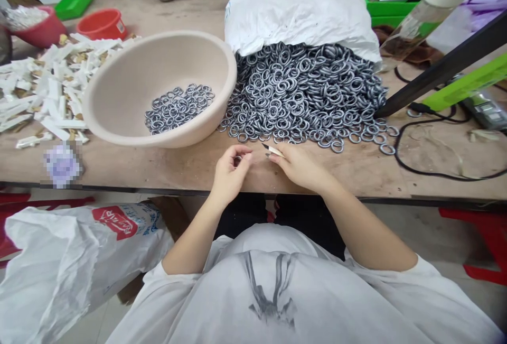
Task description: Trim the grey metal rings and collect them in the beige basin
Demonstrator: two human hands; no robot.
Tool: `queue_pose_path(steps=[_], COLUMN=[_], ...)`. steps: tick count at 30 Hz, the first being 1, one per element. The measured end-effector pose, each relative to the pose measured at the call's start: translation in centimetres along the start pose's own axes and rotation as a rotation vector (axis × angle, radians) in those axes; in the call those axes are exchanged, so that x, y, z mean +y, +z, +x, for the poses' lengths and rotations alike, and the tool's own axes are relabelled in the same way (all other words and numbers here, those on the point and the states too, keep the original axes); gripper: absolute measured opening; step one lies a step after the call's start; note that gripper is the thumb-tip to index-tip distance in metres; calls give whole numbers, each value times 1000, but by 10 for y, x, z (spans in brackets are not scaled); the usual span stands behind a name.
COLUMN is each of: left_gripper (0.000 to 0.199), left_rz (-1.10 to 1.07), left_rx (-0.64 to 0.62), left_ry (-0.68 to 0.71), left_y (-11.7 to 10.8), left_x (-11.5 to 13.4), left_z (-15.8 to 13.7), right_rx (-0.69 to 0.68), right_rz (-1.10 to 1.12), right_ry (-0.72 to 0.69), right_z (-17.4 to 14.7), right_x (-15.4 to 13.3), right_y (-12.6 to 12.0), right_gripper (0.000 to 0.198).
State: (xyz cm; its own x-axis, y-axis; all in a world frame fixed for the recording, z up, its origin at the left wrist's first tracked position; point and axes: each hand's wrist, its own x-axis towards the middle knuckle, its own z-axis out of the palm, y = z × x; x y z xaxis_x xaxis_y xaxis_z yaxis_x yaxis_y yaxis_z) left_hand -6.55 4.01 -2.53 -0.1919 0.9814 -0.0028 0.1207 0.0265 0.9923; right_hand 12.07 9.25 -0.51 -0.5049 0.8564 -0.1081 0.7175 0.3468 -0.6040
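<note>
One grey ring [238, 158], mostly hidden: at the left hand [229, 173], pinched between thumb and curled fingers, over the near edge of the wooden table [186, 167]. One white-handled tool [275, 151], dark pointed tip: pinched in the fingers of the right hand [300, 165], just beside. Heap of rings [293, 98]: beyond both hands, at the mouth of a white sack [304, 8]. One beige basin [119, 90]: left of heap, more rings inside.

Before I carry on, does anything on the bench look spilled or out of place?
Mildly: a few metal rings lie loose at the front right of the heap, by a black cable looped untidily on the bench. They look like strays because most others lie massed together.
</note>
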Motion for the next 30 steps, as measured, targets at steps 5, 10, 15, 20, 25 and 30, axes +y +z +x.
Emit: queue_pose_path(steps=[5, 10, 15, 20, 25, 30], left_gripper=[21, 37, 57, 50, 46, 46], left_rz=[155, -98, -372, -630, -624, -601], left_rx=[-181, -160, -203, -342, -230, -171], left_ry=[213, 49, -186, -466, -395, -317], left_y=[11, 19, 23, 23, 31, 33], left_x=[7, 10, 13, 25, 25, 24], left_z=[-6, -8, -13, -18, -22, -22], right_rx=[-81, 120, 110, 234, 320, 410], right_rz=[684, 865, 902, 804, 665, 538], right_ry=[-178, -121, -181, -228, -228, -175], right_z=[0, 2, -1, -6, -8, -9], right_x=[-4, -17, -19, -15, -17, -16], right_y=[-4, 9, 13, 16, 20, 14], right_gripper=[41, 47, 42, 38, 34, 39])
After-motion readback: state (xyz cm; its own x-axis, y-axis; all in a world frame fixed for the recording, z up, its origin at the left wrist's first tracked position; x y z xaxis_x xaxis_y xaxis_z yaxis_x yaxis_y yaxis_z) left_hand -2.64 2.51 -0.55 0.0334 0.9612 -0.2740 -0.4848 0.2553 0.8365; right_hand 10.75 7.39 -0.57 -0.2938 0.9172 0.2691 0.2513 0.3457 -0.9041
